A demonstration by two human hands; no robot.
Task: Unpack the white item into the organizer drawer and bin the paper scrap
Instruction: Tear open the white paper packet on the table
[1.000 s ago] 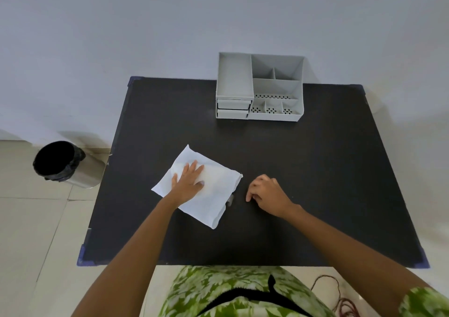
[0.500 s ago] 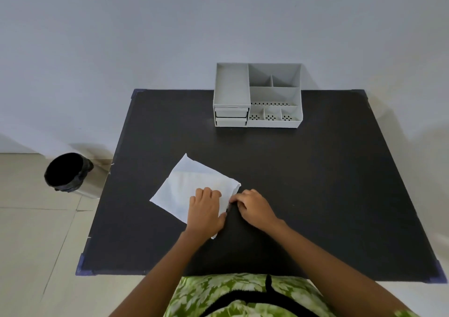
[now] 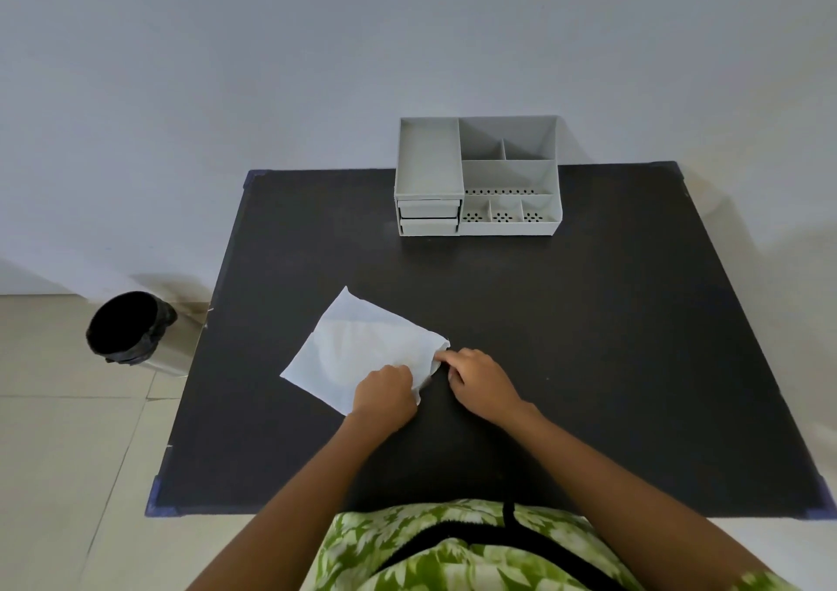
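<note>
A white paper packet (image 3: 358,350) lies flat on the black table (image 3: 589,341), left of centre, with something round faintly bulging inside. My left hand (image 3: 385,393) grips its near right corner with curled fingers. My right hand (image 3: 478,380) pinches the packet's right edge, fingers closed on the paper. The grey organizer (image 3: 478,178) stands at the table's far edge, its two small drawers (image 3: 428,218) at the lower left both closed. The item inside the packet is hidden by the paper.
A round bin (image 3: 129,328) with a black liner stands on the tiled floor, left of the table. A pale wall runs behind the table. My green patterned clothing shows at the bottom edge.
My left hand slid from the packet's middle to its near right corner. My right hand moved left from the bare table onto the packet's right edge.
</note>
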